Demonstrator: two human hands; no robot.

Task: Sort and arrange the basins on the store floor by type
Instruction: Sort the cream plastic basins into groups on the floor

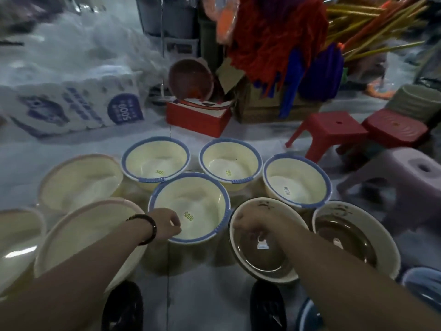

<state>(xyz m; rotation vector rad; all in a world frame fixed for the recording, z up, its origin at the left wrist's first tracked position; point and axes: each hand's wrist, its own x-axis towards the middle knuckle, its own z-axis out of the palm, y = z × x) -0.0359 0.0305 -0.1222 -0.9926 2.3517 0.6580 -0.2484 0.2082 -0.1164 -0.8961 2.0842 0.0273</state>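
Several cream basins with blue rims stand on the floor: three in a back row (155, 161) (229, 161) (296, 180) and one in front (202, 206). My left hand (165, 223), a dark bracelet on its wrist, curls its fingers over the front basin's near left rim. To the left sit three cream basins with pink rims (78, 180) (83, 235) (16, 235). On the right are two basins with brown insides (269, 259) (346, 237). My right hand (248, 226) curls over the left rim of the nearer brown one.
Red stools (327, 130) (396, 127) and a lilac stool (410, 173) crowd the right. A red box (198, 118), a pack of paper rolls (71, 108) and mops (274, 32) line the back. A blue basin (424, 283) shows at bottom right. My shoes (124, 306) stand below.
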